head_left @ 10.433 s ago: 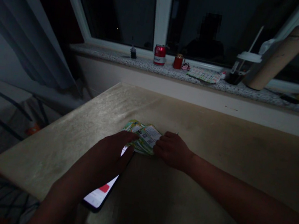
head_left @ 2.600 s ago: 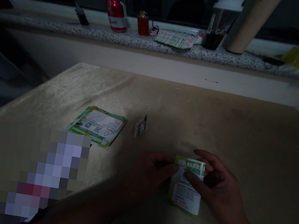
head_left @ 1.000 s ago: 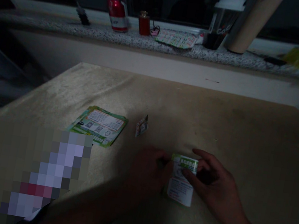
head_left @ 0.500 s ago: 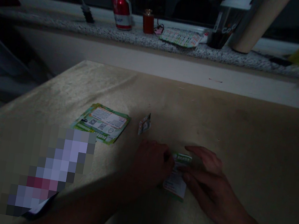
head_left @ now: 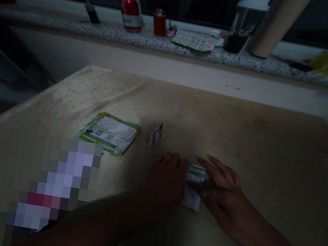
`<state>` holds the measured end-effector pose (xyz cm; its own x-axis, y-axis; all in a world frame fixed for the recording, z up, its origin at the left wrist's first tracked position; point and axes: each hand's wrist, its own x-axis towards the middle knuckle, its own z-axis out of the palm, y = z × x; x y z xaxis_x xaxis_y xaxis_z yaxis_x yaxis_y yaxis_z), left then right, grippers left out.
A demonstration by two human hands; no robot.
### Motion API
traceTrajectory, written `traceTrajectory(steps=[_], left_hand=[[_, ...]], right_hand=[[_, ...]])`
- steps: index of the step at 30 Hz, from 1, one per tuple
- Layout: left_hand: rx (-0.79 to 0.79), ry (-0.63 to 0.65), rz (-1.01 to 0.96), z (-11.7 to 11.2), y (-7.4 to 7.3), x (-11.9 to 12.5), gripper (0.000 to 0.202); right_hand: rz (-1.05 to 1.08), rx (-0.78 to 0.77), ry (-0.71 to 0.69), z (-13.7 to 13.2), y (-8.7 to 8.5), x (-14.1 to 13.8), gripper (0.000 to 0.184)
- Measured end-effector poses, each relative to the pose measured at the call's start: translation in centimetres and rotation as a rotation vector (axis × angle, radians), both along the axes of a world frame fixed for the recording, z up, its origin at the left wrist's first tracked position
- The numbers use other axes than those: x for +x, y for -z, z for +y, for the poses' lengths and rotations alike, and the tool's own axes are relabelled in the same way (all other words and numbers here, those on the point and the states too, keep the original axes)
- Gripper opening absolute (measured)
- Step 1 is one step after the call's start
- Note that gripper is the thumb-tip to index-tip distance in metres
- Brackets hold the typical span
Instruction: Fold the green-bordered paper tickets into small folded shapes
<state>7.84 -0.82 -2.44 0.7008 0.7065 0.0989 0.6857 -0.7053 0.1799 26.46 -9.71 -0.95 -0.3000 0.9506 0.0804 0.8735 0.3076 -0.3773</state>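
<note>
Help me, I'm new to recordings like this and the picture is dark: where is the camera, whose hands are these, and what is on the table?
There is one view, from a camera worn on a person's head, looking forward and down. The left hand and right hand are that person's own, bare. Both touch a small green and white leaflet lying on the tan table; the right one lies flat across it. Further left lie a stack of similar leaflets and a small folded piece. Behind, a windowsill carries a red can and a lidded cup.
</note>
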Motion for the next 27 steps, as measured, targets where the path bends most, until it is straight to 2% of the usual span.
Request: traceTrajectory(steps=[5, 11, 15, 19, 22, 27], left_hand=[[0.027, -0.001, 0.013, -0.1, 0.3, 0.0, 0.016], [0.007, -0.001, 0.025, -0.1, 0.3, -0.1, 0.018], [0.004, 0.002, 0.022, -0.1, 0.4, 0.0, 0.015], [-0.018, -0.007, -0.06, 0.2, 0.4, -0.1, 0.016], [-0.158, -0.07, -0.211, 0.9, 0.0, -0.5, 0.015], [-0.718, -0.235, -0.677, 2.0, -0.9, -1.1, 0.019]], right_hand=[[-0.052, 0.044, -0.051, -0.3, 0.7, 1.3, 0.037], [-0.075, 0.097, -0.033, -1.7, 1.2, 2.9, 0.039], [-0.066, 0.117, -0.018, -2.0, 1.0, 3.2, 0.038], [-0.048, 0.132, -0.042, -1.2, 0.2, 2.8, 0.033], [-0.043, 0.169, -0.081, -0.4, -0.1, 2.2, 0.034], [-0.028, 0.371, -0.105, 0.6, 0.5, 1.9, 0.041]])
